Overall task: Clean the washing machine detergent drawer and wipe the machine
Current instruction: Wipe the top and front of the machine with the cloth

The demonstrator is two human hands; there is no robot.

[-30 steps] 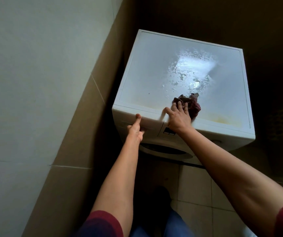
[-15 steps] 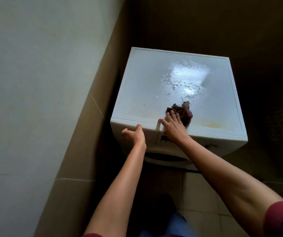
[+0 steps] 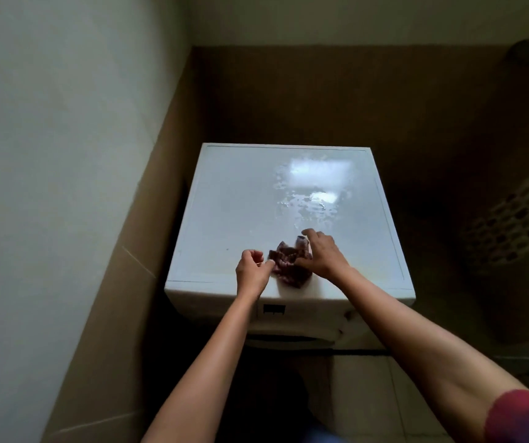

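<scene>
Your left hand pinches the cloth at its left corner. It lies bunched at the near edge of the washing machine top. Your right hand holds its right side. Wet patch beyond: wiping looks unfinished. Detergent drawer not discernible.

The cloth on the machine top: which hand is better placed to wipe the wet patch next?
Probably right. The right hand holds the cloth on the side nearest the wet patch; the left hand only pinches its left corner.
</scene>
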